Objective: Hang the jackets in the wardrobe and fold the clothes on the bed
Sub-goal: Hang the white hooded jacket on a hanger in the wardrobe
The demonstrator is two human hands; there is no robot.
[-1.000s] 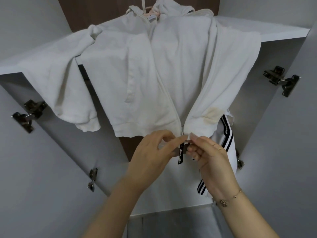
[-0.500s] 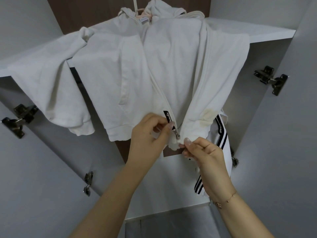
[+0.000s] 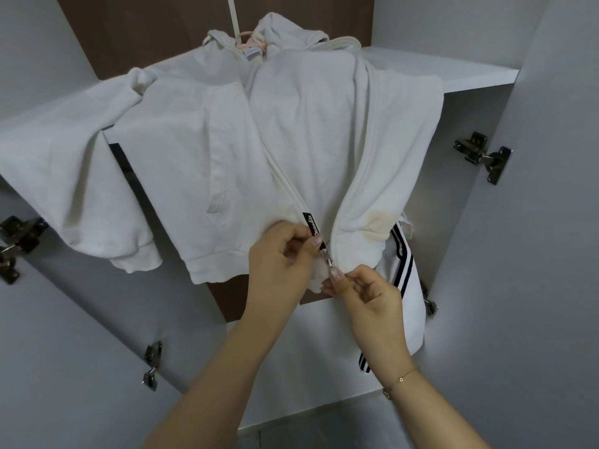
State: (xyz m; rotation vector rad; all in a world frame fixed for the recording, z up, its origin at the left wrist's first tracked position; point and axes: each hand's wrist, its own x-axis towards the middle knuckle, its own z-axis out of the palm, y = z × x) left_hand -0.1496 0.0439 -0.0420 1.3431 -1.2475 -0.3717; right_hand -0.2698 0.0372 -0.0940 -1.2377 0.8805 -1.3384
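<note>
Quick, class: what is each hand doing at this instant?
Left hand: closed, pinching the black zip tag of the white jacket.
Right hand: closed, pinching the jacket's hem at the zip's base.

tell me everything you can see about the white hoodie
The hoodie is white, soft fleece-like cloth, hanging on a pink hanger in the wardrobe, front unzipped. A yellowish stain marks its hem. The left hand pinches the black zipper tab; the right hand pinches the hem below the slider.

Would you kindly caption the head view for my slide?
Both hands, left hand and right hand, work the zip at the hanging white jacket's hem.
</note>
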